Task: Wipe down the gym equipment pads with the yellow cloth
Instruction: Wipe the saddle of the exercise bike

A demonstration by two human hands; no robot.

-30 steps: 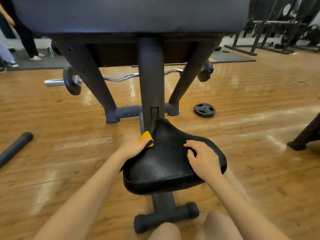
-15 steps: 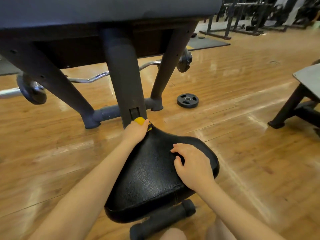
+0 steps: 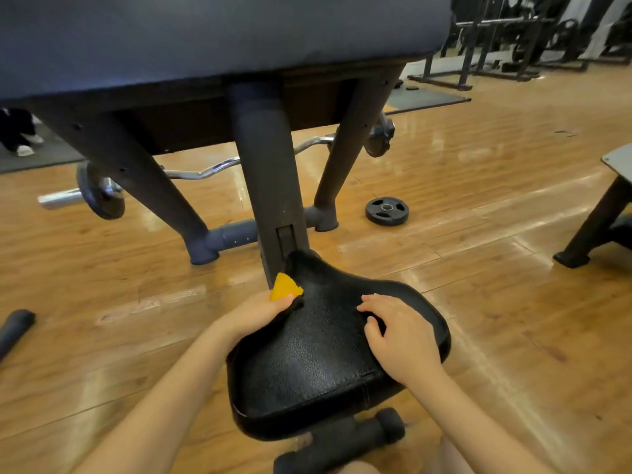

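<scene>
No readable labels; left hand (image 3: 254, 313) clenches the yellow cloth (image 3: 285, 286) at the black seat pad (image 3: 307, 357) front edge, right hand (image 3: 400, 333) resting loose on top.

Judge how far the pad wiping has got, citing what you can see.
Done: nothing is visibly finished; no pad shows wipe marks. In hand: the left hand holds the yellow cloth at the black seat pad's narrow end, while the right hand rests on it. Left: the large grey pad above, untouched now.

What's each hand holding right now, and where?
Left hand grips the cloth by its lower part; a corner sticks out. Right hand holds nothing, resting on the seat.
</scene>
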